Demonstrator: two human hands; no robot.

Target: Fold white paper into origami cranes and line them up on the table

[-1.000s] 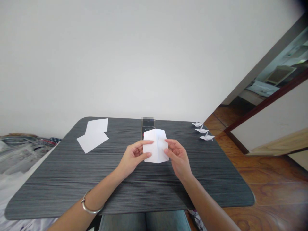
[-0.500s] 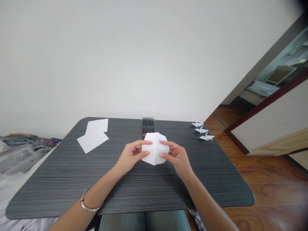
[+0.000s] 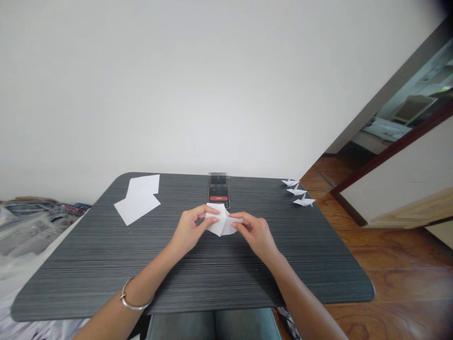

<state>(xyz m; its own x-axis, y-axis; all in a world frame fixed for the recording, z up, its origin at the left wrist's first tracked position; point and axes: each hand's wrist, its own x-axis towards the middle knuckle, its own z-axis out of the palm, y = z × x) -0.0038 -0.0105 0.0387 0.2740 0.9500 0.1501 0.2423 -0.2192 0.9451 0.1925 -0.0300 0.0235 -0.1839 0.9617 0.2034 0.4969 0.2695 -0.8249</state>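
Observation:
A partly folded sheet of white paper (image 3: 221, 225) is held between my two hands over the middle of the dark table. My left hand (image 3: 193, 226) pinches its left side between thumb and fingers. On the other side, my right hand (image 3: 256, 232) grips the right edge the same way. The paper has a raised crease down its centre, with its sides drawn together into angled flaps. Just behind it lies a phone (image 3: 218, 191) with a red bar on its screen.
Two loose white paper sheets (image 3: 138, 208) overlap at the table's back left. Three folded paper cranes (image 3: 303, 202) stand in a row near the right back edge. The dark striped table (image 3: 88, 274) meets a white wall. Plastic-wrapped items (image 3: 38, 231) lie left of it.
The paper was spread wider and flatter; now its sides are pinched inward and it looks smaller. My hands have come slightly closer together, and more of the phone shows.

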